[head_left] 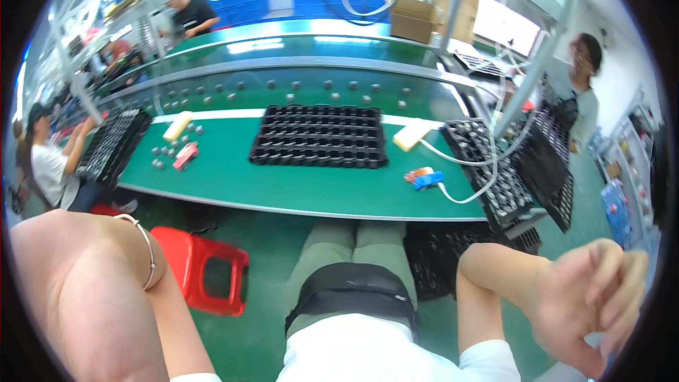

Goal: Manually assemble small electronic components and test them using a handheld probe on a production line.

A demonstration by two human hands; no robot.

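Both my hands are raised close to the camera, away from the bench. My left hand (106,304) looms large at the lower left, a thin bangle (151,255) at its wrist; its fingers are out of sight. At the lower right, my right hand (590,304) has loosely bent fingers, with the thumb apart and nothing visible in it. Beyond them, a black compartment tray (318,138) lies on the green bench (304,187). Small grey metal parts (166,150) and a pinkish-red piece (185,156) lie left of it. A blue-and-orange item (426,178) with a white cable lies to its right.
Pale yellow blocks (177,126) (410,135) flank the tray. More black trays (113,145) (491,170) stand at both bench ends. Small parts line the green strip (233,102) behind. A red stool (212,269) stands below at left. Other people work left, behind and right.
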